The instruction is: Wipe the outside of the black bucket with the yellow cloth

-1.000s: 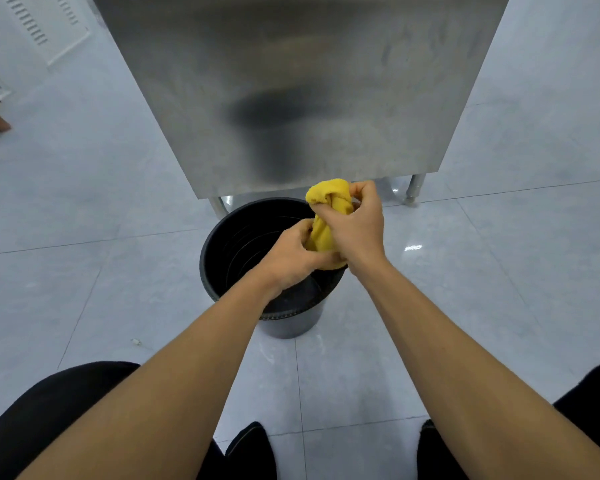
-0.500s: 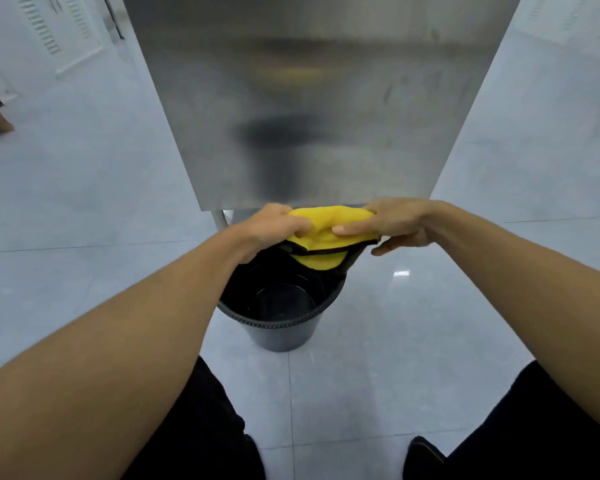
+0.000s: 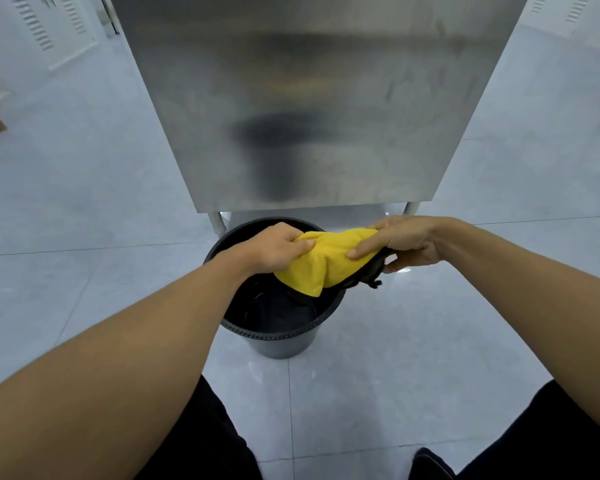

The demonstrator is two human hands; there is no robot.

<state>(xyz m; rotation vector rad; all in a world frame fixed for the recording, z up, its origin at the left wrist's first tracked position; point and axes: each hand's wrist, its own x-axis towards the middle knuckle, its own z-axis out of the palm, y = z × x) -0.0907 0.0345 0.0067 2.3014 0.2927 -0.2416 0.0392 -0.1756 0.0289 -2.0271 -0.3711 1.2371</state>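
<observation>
A black bucket (image 3: 284,344) stands upright on the tiled floor in front of me, its open mouth facing up. Above the mouth hangs the yellow cloth (image 3: 323,263), spread out between both hands, with a dark edge along its underside. My left hand (image 3: 274,249) grips the cloth's left end. My right hand (image 3: 404,242) pinches its right end, fingers on top and thumb below. The cloth's lower fold dips towards the bucket's inside; I cannot tell whether it touches the rim.
A stainless steel table (image 3: 309,98) rises just behind the bucket, its legs (image 3: 217,223) close to the rim. Pale floor tiles (image 3: 378,375) spread all around. My dark-trousered knees (image 3: 551,434) flank the bucket. White louvred panels (image 3: 49,26) stand far left.
The cloth went from a bunched wad wrung between both hands to a sheet stretched sideways over the bucket. My hands have moved apart, and the view has drawn nearer to the table.
</observation>
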